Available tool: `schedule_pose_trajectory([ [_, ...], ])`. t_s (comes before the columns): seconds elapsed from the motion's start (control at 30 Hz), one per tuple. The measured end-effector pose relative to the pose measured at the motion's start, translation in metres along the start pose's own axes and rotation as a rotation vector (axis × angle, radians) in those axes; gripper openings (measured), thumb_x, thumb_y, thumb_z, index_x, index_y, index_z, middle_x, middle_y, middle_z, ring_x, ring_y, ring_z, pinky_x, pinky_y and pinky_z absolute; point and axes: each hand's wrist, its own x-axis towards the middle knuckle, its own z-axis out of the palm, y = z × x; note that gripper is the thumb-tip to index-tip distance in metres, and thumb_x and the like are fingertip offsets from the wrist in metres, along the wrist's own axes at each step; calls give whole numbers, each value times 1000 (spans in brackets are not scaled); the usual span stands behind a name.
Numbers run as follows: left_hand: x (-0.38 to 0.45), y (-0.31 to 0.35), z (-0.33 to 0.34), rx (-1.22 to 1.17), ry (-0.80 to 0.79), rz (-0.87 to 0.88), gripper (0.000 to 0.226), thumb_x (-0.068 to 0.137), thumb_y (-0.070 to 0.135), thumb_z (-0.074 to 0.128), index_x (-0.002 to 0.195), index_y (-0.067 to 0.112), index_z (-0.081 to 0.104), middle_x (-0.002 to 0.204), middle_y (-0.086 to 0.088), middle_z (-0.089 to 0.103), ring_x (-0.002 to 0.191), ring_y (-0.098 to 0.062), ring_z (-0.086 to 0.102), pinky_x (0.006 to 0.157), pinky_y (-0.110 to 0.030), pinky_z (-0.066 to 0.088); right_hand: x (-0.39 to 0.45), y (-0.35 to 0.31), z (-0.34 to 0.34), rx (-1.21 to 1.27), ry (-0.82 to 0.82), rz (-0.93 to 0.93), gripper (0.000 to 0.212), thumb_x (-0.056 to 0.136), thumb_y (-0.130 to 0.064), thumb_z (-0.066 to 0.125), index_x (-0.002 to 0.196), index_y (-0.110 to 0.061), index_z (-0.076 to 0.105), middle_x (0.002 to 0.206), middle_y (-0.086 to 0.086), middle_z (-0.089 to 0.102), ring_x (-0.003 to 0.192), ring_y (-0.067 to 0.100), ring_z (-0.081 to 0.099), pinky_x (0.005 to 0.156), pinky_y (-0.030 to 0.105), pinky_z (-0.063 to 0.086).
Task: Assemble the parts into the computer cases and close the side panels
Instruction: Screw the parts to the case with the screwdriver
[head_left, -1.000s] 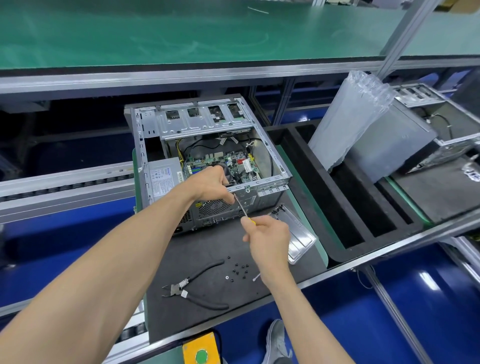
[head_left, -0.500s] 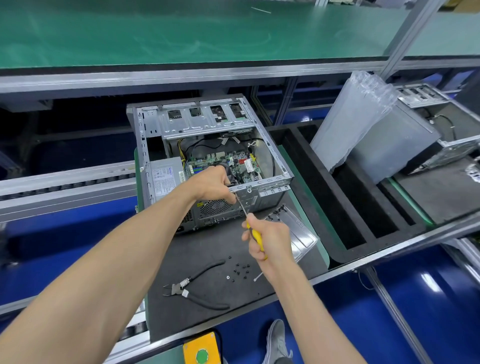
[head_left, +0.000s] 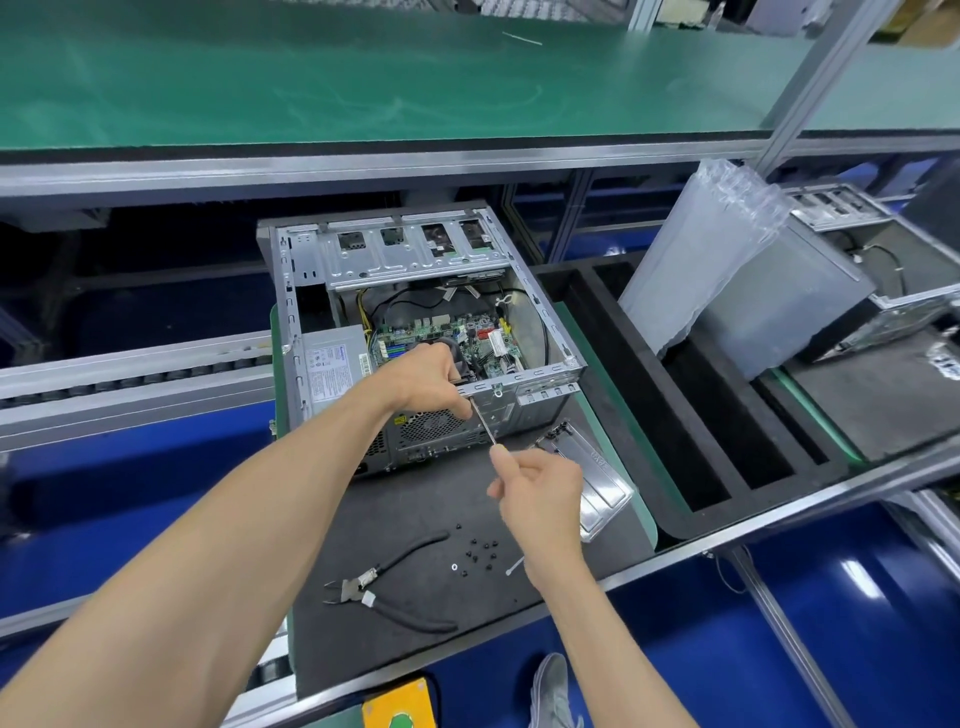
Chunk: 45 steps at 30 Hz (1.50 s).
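An open silver computer case (head_left: 540, 312) lies on its side on a dark mat (head_left: 415, 519), its motherboard (head_left: 447, 338) and power supply (head_left: 332, 364) showing. My left hand (head_left: 431, 379) rests at the case's near rim with curled fingers around the tip of a screwdriver (head_left: 483, 423). My right hand (head_left: 540, 493) grips the screwdriver's handle just in front of the case; the yellow handle is hidden in the fist. The shaft slants up to the rim. A silver side panel (head_left: 597, 483) lies on the mat right of my right hand.
Black pliers (head_left: 395, 587) and several small black screws (head_left: 478, 551) lie on the mat's near part. A black foam tray (head_left: 691, 431) with plastic sheets (head_left: 701, 260) stands to the right, then a second case (head_left: 883, 301). A green shelf (head_left: 363, 78) runs overhead at the back.
My right hand has turned on the screwdriver: the yellow handle, visible half a second ago, is covered by the fingers now. My left hand stays at the case rim.
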Motion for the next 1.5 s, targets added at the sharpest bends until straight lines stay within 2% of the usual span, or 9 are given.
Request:
schedule_pose_trajectory([
  [0.13, -1, 1, 0, -8, 4, -2, 67, 68, 21, 84, 49, 23, 20, 46, 8, 12, 41, -16, 14, 45, -26, 11, -1, -4, -2, 562, -218, 364, 35, 103, -25, 57, 88, 6, 64, 62, 13, 57, 39, 11, 28, 36, 22, 17],
  [0.33, -2, 0, 0, 18, 13, 10, 67, 69, 25, 84, 50, 23, 20, 46, 8, 10, 41, -15, 12, 40, -25, 10, -8, -5, -1, -464, 127, -264, 25, 89, -34, 71, 80, -17, 56, 71, -3, 62, 73, 17, 56, 63, 33, 37],
  [0.6, -8, 2, -2, 33, 35, 32, 64, 69, 23, 82, 52, 21, 20, 47, 8, 10, 44, -17, 12, 41, -27, 9, -2, -6, 1, 27, -50, 178, 50, 107, -36, 44, 80, -3, 68, 53, -2, 62, 40, 10, 42, 44, 24, 32],
  [0.77, -13, 4, -4, 41, 66, 78, 59, 73, 21, 77, 53, 19, 21, 51, 6, 12, 47, -17, 11, 47, -30, 10, -4, -5, -2, -129, 73, -24, 23, 84, -36, 78, 79, -19, 65, 61, -6, 64, 63, 9, 60, 59, 20, 42],
  [0.93, -16, 4, -4, -84, 92, 90, 42, 79, 32, 55, 52, 17, 26, 52, 1, 22, 49, -17, 15, 53, -33, 17, -8, -8, -1, -233, 31, -69, 42, 99, -38, 58, 66, -13, 67, 57, -3, 69, 63, 12, 64, 69, 30, 50],
  [1.13, -28, 15, -2, -56, 710, 98, 50, 98, 16, 44, 49, 19, 31, 43, 6, 36, 43, -9, 31, 47, -24, 23, -7, -13, -8, -209, -56, -72, 32, 103, -32, 51, 81, -13, 65, 64, 1, 70, 61, 14, 59, 74, 35, 51],
  [1.23, -48, 24, 11, -499, 905, 75, 52, 93, 14, 53, 46, 17, 32, 43, 7, 30, 42, -8, 25, 45, -18, 20, -11, -9, -10, -230, -94, -121, 27, 103, -34, 50, 89, -15, 62, 69, -1, 69, 64, 14, 59, 72, 36, 51],
  [1.4, -90, 15, 67, -1914, 439, -142, 37, 95, 13, 53, 59, 15, 44, 55, 4, 26, 44, -6, 14, 32, -18, 15, -19, 1, -11, -139, -135, -197, 23, 95, -34, 63, 80, -19, 57, 61, -11, 48, 61, 11, 42, 61, 29, 37],
  [1.5, -103, 8, 85, -2326, 275, -77, 27, 95, 19, 52, 70, 9, 50, 61, 3, 29, 49, -8, 19, 36, -17, 27, -21, -1, -3, -136, -178, -323, 23, 88, -24, 73, 71, -23, 59, 57, -11, 47, 56, 6, 37, 56, 23, 33],
])
